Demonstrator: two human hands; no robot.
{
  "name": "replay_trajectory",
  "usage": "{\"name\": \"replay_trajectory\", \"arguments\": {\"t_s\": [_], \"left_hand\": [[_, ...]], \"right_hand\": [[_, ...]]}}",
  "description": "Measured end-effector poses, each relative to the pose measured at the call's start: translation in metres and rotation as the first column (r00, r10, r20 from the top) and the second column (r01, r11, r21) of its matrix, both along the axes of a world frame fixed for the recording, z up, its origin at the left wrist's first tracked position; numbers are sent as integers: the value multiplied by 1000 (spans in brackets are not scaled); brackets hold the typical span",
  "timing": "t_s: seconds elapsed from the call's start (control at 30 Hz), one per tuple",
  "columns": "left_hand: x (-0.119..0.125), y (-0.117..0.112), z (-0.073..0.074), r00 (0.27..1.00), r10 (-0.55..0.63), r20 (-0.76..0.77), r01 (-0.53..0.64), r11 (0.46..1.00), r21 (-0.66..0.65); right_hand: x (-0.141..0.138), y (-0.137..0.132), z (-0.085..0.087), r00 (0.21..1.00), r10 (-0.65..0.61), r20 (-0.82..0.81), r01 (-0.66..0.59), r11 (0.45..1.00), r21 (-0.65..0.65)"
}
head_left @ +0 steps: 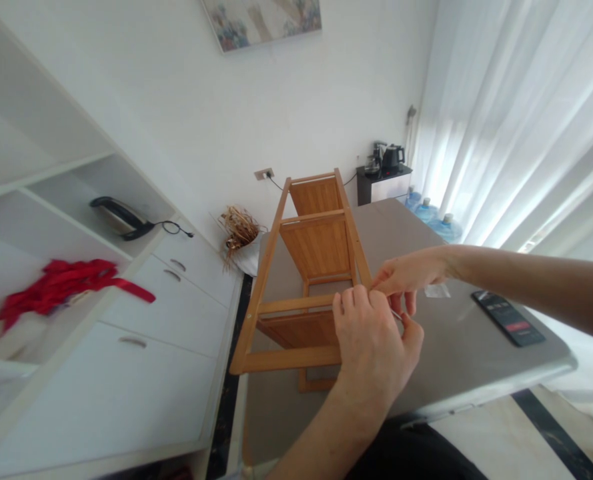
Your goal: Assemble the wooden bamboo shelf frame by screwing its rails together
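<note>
A wooden shelf rack (pixel 312 253) lies on its side across the grey table (pixel 456 353). My left hand (pixel 371 340) grips the rack's near right rail, fingers curled over it. My right hand (pixel 409 277) reaches in from the right and pinches a thin metal tool (pixel 396 315) against the same rail, just above my left hand. The tool's tip is hidden between the two hands.
A black phone (pixel 509 319) and a small clear packet (pixel 436 291) lie on the table to the right. White cabinets with red ribbon (pixel 59 287) stand at left. A kettle stand (pixel 383 180) and water bottles (pixel 433 217) sit by the curtain.
</note>
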State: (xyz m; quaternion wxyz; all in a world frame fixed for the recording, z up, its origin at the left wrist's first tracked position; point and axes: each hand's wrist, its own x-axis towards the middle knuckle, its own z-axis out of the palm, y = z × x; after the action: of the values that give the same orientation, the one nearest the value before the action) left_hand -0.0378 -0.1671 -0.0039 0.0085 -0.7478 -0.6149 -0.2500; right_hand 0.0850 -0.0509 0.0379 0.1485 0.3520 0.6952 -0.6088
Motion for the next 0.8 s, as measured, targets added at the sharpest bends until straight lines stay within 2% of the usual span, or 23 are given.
{"name": "replay_trajectory", "arguments": {"t_s": [0.2, 0.27, 0.3, 0.33, 0.37, 0.43, 0.47, 0.5, 0.6, 0.7, 0.8], "left_hand": [[-1, 0, 0, 1000, 4, 8, -4, 1000, -10], [-1, 0, 0, 1000, 6, 25, -6, 1000, -8], [-1, 0, 1, 999, 11, 32, -11, 1000, -9], [-1, 0, 1, 999, 16, 38, -15, 1000, -10], [-1, 0, 1, 999, 19, 42, -18, 1000, -9], [-2, 1, 1, 999, 22, 45, -21, 1000, -4], [-3, 1, 0, 999, 21, 45, -21, 1000, -3], [-4, 1, 0, 999, 20, 44, -20, 1000, -1], [-7, 2, -1, 999, 13, 42, -13, 1000, -1], [-8, 2, -1, 999, 7, 44, -6, 1000, -2], [-8, 3, 0, 999, 6, 33, -6, 1000, 0]], "right_hand": [[0, 2, 7, 998, 56, 19, -57, 997, 50], [1, 6, 13, 995, 85, 49, -92, 984, 153], [1, 7, 16, 994, 82, 65, -96, 965, 245], [2, 8, 18, 995, 59, 75, -82, 928, 365], [1, 8, 19, 997, 22, 71, -54, 867, 495], [-1, 5, 16, 1000, -31, 4, 19, 705, 709], [-3, 2, 12, 998, -22, -54, 56, 630, 775], [-5, -1, 6, 992, 15, -121, 90, 580, 810], [-13, -9, -21, 936, 140, -321, 209, 514, 832], [-16, -12, -49, 839, 185, -511, 387, 458, 801], [-16, -13, -67, 751, 200, -630, 516, 419, 748]]}}
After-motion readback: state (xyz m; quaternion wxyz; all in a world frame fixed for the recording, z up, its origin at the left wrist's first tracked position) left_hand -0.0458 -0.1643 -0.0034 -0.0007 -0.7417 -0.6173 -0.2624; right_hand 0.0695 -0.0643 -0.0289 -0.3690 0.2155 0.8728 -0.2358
